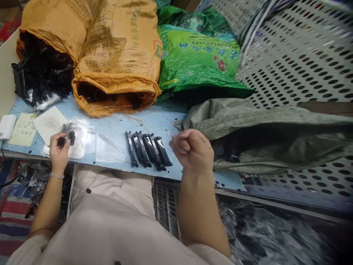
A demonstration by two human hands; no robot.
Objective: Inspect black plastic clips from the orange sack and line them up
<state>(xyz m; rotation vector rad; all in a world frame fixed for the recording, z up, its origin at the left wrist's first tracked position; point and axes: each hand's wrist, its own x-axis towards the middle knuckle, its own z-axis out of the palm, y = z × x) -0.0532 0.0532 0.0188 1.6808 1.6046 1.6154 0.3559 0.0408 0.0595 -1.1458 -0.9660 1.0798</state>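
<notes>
My left hand is closed around a small black part above a white pad at the left of the blue table. Toward the right, my right hand is raised with its fingers curled together; whatever they may hold is hidden. Between the hands, several long black plastic parts lie side by side on the table. A clear plastic bag rests flat to their left.
Orange sacks, one spilling black parts, and a green sack stand along the back. A grey-green sack lies open at right, before a perforated white basket. Paper notes and a white device sit at left.
</notes>
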